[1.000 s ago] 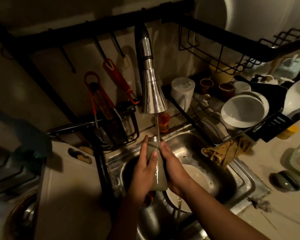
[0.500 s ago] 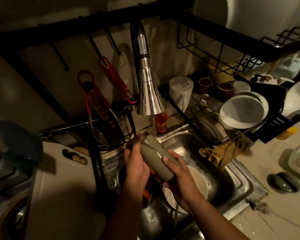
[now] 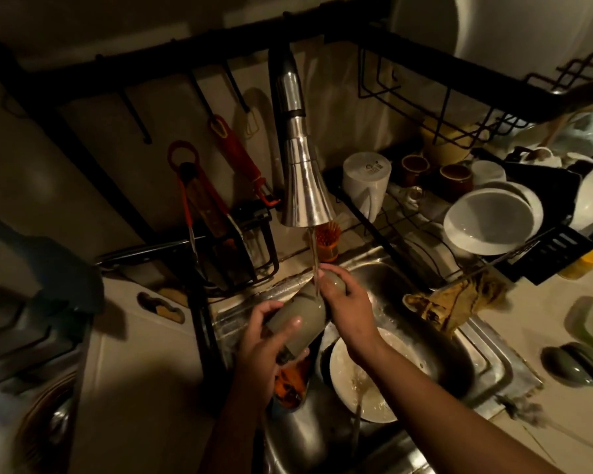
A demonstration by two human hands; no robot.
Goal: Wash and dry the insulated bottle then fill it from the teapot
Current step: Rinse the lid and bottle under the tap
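The grey-green insulated bottle (image 3: 303, 314) lies tilted over the steel sink (image 3: 490, 364), one end up and to the right, under the thin stream from the chrome faucet (image 3: 303, 186). My left hand (image 3: 264, 340) grips its lower end. My right hand (image 3: 348, 302) wraps its upper end, where the water lands. No teapot can be made out in this dim view.
A dirty white plate (image 3: 367, 384) and an orange item lie in the sink below the bottle. A black dish rack (image 3: 548, 254) at right holds white bowls (image 3: 486, 220), a white mug and brown cups. A yellowish cloth (image 3: 456, 302) hangs on the sink's right edge. Red utensils hang at the back left.
The bottle went from upright under the stream to tilted, and now its far end points right. My right hand moved up to that far end; my left hand slid to the near end.
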